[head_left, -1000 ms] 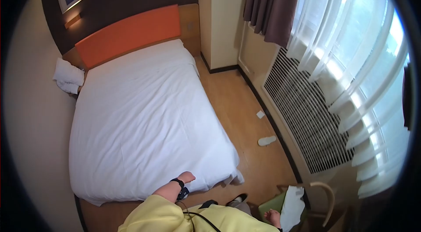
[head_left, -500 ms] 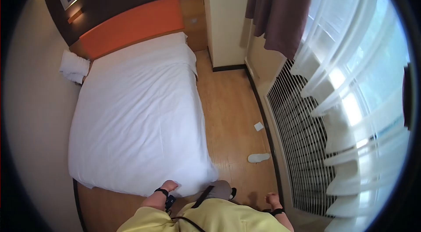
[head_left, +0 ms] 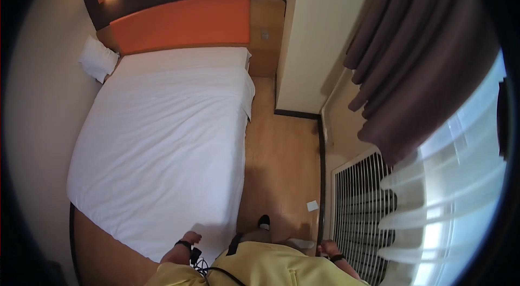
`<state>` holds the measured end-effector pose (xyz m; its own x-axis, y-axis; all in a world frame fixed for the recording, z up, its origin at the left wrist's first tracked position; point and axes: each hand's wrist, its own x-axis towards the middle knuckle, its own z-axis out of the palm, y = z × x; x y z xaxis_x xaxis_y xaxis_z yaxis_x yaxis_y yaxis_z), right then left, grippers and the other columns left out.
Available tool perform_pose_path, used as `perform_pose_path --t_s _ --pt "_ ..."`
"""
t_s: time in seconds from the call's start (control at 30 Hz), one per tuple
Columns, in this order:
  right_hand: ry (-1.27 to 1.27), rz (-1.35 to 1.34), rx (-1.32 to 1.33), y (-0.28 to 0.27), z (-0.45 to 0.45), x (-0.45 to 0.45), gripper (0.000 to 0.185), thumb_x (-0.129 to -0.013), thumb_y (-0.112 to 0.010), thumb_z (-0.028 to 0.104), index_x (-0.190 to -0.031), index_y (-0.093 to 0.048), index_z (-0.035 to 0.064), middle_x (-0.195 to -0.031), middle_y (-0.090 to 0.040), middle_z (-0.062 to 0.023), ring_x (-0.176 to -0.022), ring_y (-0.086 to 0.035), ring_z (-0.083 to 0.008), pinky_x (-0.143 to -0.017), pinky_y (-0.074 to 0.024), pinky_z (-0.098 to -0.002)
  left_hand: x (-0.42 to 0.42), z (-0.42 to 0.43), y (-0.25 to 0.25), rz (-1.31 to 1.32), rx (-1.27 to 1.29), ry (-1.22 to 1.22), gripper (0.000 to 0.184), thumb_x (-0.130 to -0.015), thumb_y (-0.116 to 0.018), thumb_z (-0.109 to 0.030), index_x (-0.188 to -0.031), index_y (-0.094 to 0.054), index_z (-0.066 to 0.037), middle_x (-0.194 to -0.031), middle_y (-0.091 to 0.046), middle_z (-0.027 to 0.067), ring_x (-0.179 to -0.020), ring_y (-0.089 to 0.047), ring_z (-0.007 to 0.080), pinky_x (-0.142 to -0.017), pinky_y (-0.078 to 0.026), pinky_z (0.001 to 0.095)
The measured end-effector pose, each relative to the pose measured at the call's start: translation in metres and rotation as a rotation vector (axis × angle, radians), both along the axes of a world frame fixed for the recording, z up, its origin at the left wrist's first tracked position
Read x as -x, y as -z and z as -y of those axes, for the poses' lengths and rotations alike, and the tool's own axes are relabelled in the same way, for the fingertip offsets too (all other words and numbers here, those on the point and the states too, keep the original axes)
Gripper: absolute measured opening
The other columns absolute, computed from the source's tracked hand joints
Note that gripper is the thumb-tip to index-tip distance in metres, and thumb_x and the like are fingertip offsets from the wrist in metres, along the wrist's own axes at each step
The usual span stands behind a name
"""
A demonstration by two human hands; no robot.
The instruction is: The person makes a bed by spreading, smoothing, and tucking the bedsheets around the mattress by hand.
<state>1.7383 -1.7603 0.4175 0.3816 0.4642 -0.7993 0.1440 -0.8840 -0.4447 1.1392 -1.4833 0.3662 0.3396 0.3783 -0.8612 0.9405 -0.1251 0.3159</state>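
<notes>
My left hand [head_left: 190,238] hangs loosely curled above the near right corner of the bed [head_left: 157,140], which has a white cover. Nothing shows in its fingers. A black band with a small dark device [head_left: 195,256] and cables is at that wrist. On the other side, my right hand [head_left: 327,248] is curled with nothing visible in it, close to the wall and the white grille [head_left: 360,199]. A pale slipper [head_left: 301,243] lies on the floor beside my leg, partly hidden by my yellow top.
A small white card-like square [head_left: 312,206] lies on the wooden floor [head_left: 276,150] between bed and wall. Purple curtains [head_left: 417,58] and sheer white ones hang on the right. A pillow [head_left: 99,58] leans at the bed's far left, near the orange headboard [head_left: 181,23].
I have stepped forward along the gap between bed and window wall. The slipper and white square are nearer, and my view has turned rightward relative to the bed. Both hands have swung slightly.
</notes>
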Motion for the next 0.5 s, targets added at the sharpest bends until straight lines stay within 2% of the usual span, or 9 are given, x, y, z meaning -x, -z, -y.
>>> perform_pose_path --t_s 0.03,0.07,0.1,0.17,0.2,0.3,0.4,0.5 --pt "-0.473 0.202 -0.005 0.009 -0.021 -0.024 0.018 -0.076 -0.050 0.020 -0.071 -0.053 0.0030 -0.067 -0.059 -0.0099 -0.058 -0.059 -0.0206 -0.052 -0.0463 -0.0316 -0.027 -0.026 -0.007 -0.160 0.059 -0.192 0.020 -0.075 -0.051 -0.016 -0.092 -0.060 -0.013 -0.082 -0.062 0.0035 -0.068 -0.060 0.0158 -0.057 -0.049 0.0284" --pt "-0.944 0.394 -0.022 0.018 -0.038 -0.044 0.017 -0.076 -0.050 0.018 -0.069 -0.053 0.0034 -0.067 -0.059 -0.0106 -0.059 -0.059 -0.0209 -0.052 -0.0463 -0.0312 -0.048 -0.052 -0.009 -0.096 -0.097 0.147 0.018 -0.074 -0.050 -0.017 -0.088 -0.062 -0.015 -0.080 -0.062 0.0020 -0.067 -0.060 0.0154 -0.059 -0.049 0.0296" --pt "-1.068 0.551 -0.275 0.010 -0.066 -0.063 0.013 -0.074 -0.051 0.013 -0.066 -0.054 0.0034 -0.066 -0.059 -0.0116 -0.056 -0.059 -0.0212 -0.048 -0.0455 -0.0304 -0.070 -0.079 -0.008 -0.025 -0.179 0.089 0.017 -0.074 -0.051 -0.019 -0.085 -0.062 -0.011 -0.078 -0.062 0.0032 -0.065 -0.059 0.0154 -0.060 -0.048 0.0296" --pt "-0.416 0.278 -0.303 0.038 -0.119 -0.103 0.009 -0.073 -0.052 0.011 -0.069 -0.054 0.0031 -0.065 -0.059 -0.0115 -0.055 -0.059 -0.0205 -0.046 -0.0449 -0.0306 -0.143 -0.132 -0.069 0.086 -0.099 -0.488 0.022 -0.073 -0.053 -0.022 -0.084 -0.062 -0.006 -0.077 -0.061 0.0053 -0.067 -0.058 0.0152 -0.060 -0.047 0.0281" --pt "-0.092 0.139 -0.306 0.052 -0.146 -0.121 0.007 -0.072 -0.053 0.010 -0.070 -0.054 0.0030 -0.065 -0.058 -0.0114 -0.055 -0.058 -0.0201 -0.045 -0.0447 -0.0308 -0.166 -0.155 -0.067 0.168 -0.125 -0.518 0.026 -0.072 -0.054 -0.025 -0.084 -0.062 -0.004 -0.075 -0.062 0.0072 -0.067 -0.059 0.0169 -0.062 -0.046 0.0291" --pt "0.439 -0.311 -0.398 -0.001 -0.263 -0.152 0.009 -0.072 -0.055 0.011 -0.074 -0.053 0.0022 -0.064 -0.058 -0.0107 -0.053 -0.058 -0.0182 -0.043 -0.0444 -0.0305 -0.224 -0.228 -0.050 0.366 -0.179 -0.615 0.034 -0.068 -0.056 -0.031 -0.085 -0.062 -0.001 -0.072 -0.062 0.0106 -0.068 -0.059 0.0200 -0.066 -0.046 0.0307" --pt "0.159 -0.191 -0.270 -0.003 -0.381 -0.196 0.011 -0.073 -0.054 0.012 -0.076 -0.052 0.0012 -0.065 -0.058 -0.0107 -0.055 -0.058 -0.0171 -0.045 -0.0448 -0.0286 -0.266 -0.281 -0.038 0.389 -0.160 -0.733 0.033 -0.069 -0.057 -0.030 -0.086 -0.062 -0.002 -0.074 -0.062 0.0093 -0.068 -0.059 0.0186 -0.064 -0.046 0.0298" --pt "0.119 -0.378 -0.279 -0.009 -0.502 -0.223 0.012 -0.073 -0.053 0.013 -0.074 -0.053 0.0013 -0.067 -0.059 -0.0104 -0.057 -0.058 -0.0172 -0.046 -0.0454 -0.0283 -0.285 -0.324 -0.054 0.320 -0.075 -0.953 0.030 -0.069 -0.059 -0.028 -0.087 -0.063 -0.004 -0.075 -0.063 0.0056 -0.067 -0.058 0.0147 -0.059 -0.046 0.0293"
